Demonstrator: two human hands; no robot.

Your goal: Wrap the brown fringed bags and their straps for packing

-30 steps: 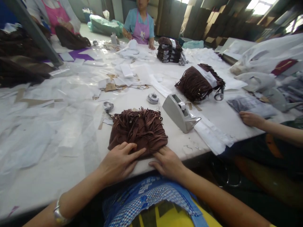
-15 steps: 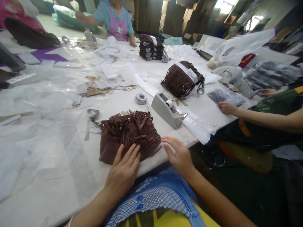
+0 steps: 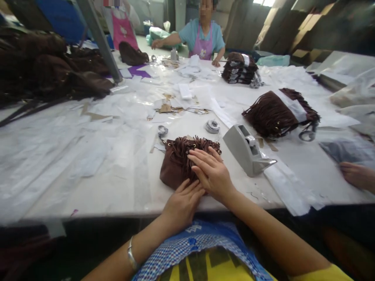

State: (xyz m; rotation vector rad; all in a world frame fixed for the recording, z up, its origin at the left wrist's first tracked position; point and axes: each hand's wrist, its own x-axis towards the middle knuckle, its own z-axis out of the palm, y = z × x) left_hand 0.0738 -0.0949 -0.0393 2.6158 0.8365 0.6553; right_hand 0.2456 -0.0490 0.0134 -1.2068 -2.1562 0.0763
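Note:
A brown fringed bag (image 3: 174, 168) lies on the white-covered table close to my body. My left hand (image 3: 184, 201) rests at the bag's near edge, fingers stretched out on it. Over the fringe on its right part lies my right hand (image 3: 212, 171), fingers extended and flat. The hands hide the bag's lower right part. Behind the bag are a wrapped grey coil (image 3: 212, 126) and a smaller wrapped end (image 3: 162, 132). To the right stands a grey tape dispenser (image 3: 244, 150).
A fringed bag with a white band (image 3: 284, 109) lies back right, and a stack of banded brown bags (image 3: 240, 68) farther off. Dark brown bags (image 3: 55, 74) are heaped at left beside a metal post (image 3: 99, 41). A co-worker (image 3: 202, 37) stands opposite; another person's hand (image 3: 357, 175) is at right.
My right hand has moved left from beside the bag onto its fringe. My left hand stays at the near edge. The camera view has turned left, bringing the heaped bags into sight.

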